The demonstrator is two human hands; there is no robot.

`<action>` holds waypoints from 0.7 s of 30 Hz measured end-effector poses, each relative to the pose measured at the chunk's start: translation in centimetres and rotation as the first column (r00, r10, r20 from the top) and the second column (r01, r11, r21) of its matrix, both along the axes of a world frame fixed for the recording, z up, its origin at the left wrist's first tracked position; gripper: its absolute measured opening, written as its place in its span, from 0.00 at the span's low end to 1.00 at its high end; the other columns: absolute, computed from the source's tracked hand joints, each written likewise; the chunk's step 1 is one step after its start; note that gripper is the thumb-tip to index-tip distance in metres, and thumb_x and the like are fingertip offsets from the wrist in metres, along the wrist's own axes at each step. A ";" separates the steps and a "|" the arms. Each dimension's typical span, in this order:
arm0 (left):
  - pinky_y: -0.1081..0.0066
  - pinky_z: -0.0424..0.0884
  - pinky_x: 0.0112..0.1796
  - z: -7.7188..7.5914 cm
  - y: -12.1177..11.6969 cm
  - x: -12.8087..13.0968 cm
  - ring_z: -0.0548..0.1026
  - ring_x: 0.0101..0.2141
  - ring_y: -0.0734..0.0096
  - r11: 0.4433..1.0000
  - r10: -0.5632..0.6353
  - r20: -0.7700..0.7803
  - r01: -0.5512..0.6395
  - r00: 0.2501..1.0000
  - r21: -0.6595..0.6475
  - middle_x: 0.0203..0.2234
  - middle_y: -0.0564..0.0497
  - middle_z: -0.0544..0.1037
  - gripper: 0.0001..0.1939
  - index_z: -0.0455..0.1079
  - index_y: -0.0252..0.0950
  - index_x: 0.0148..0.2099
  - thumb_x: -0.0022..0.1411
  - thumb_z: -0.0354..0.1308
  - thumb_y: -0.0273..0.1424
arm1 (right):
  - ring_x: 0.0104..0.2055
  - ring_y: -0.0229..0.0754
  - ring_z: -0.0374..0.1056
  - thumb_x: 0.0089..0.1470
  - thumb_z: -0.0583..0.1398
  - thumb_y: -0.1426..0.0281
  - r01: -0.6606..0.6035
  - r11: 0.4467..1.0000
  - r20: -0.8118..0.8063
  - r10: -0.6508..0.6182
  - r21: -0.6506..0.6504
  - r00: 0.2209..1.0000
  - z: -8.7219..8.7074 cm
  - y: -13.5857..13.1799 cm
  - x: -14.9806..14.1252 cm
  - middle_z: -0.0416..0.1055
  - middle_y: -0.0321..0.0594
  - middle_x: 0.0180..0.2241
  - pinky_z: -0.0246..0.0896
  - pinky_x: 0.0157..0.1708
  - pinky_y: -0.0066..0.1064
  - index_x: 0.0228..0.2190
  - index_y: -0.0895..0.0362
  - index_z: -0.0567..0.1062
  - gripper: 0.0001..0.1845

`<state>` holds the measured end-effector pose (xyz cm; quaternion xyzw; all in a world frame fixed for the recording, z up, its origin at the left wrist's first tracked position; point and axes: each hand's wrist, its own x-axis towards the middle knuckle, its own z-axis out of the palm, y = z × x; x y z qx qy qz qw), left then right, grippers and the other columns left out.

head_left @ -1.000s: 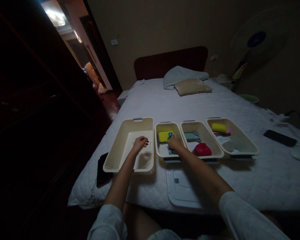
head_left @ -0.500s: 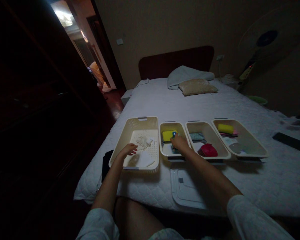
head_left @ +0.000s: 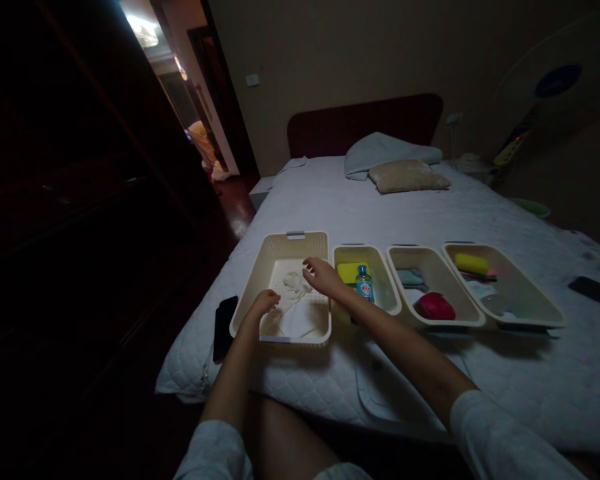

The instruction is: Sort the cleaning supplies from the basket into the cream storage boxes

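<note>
My left hand [head_left: 265, 304] hovers over the left side of a large cream perforated basket [head_left: 322, 320]. Its fingers are loosely bent, with nothing visible in them. Above the basket's right wall is my right hand [head_left: 322, 275], fingers curved and apart, holding nothing. Between the hands, a tangled white cord [head_left: 294, 285] lies on the basket floor. Just right of the basket, a small cream bin [head_left: 393, 301] contains a yellow item [head_left: 349, 272] and a small blue-capped bottle [head_left: 365, 284] with a blue and pink label. My right forearm passes across the bin's front.
Farther right, one bin [head_left: 473, 316] has folded grey cloth and a red item [head_left: 436, 306]; another [head_left: 540, 313] has a yellow roll [head_left: 472, 264]. A pale lid [head_left: 390, 380] lies in front. Dark phones [head_left: 224, 330] [head_left: 596, 292] rest on the bed at either side.
My right hand has left the blue-capped bottle standing in the small bin and moved left over the basket. My left hand stays over the basket. The view has shifted slightly.
</note>
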<state>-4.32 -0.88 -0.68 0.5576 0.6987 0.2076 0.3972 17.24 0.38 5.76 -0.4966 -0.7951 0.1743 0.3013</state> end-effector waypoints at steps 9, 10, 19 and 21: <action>0.69 0.65 0.34 -1.7 0.8 -0.5 0.72 0.30 0.65 0.993 -0.101 -0.221 0.112 0.970 0.040 0.21 0.49 0.73 0.01 0.66 0.33 0.22 0.43 0.56 0.24 | 0.43 0.45 0.67 0.54 0.50 0.72 -0.006 0.990 0.489 0.075 -0.142 0.869 -3.1 0.9 -3.9 0.70 0.50 0.42 0.60 0.39 0.32 0.46 0.58 0.67 0.17; 0.69 0.65 0.34 -1.9 0.9 -0.6 0.72 0.31 0.65 0.992 -0.106 -0.249 0.119 0.963 0.040 0.22 0.48 0.74 0.01 0.67 0.33 0.23 0.43 0.56 0.24 | 0.42 0.46 0.68 0.54 0.50 0.73 -0.008 0.988 0.523 0.089 -0.157 0.848 -3.2 1.0 -4.1 0.70 0.51 0.42 0.60 0.38 0.33 0.45 0.58 0.68 0.17; 0.71 0.65 0.36 -2.1 0.6 -0.6 0.73 0.35 0.66 0.984 -0.168 -0.419 0.179 0.892 -0.014 0.35 0.41 0.76 0.09 0.71 0.29 0.34 0.49 0.53 0.25 | 0.47 0.49 0.64 0.55 0.51 0.75 -0.071 0.975 0.652 0.193 -0.210 0.733 -3.0 2.3 -4.7 0.68 0.59 0.44 0.57 0.44 0.42 0.43 0.66 0.70 0.15; 0.72 0.65 0.36 -2.1 0.6 -0.4 0.73 0.35 0.66 0.982 -0.175 -0.434 0.186 0.884 -0.017 0.36 0.41 0.76 0.10 0.71 0.30 0.36 0.50 0.53 0.26 | 0.46 0.48 0.64 0.56 0.53 0.72 -0.110 0.972 0.675 0.225 -0.210 0.702 -3.2 2.2 -4.4 0.68 0.57 0.43 0.58 0.44 0.43 0.43 0.66 0.70 0.14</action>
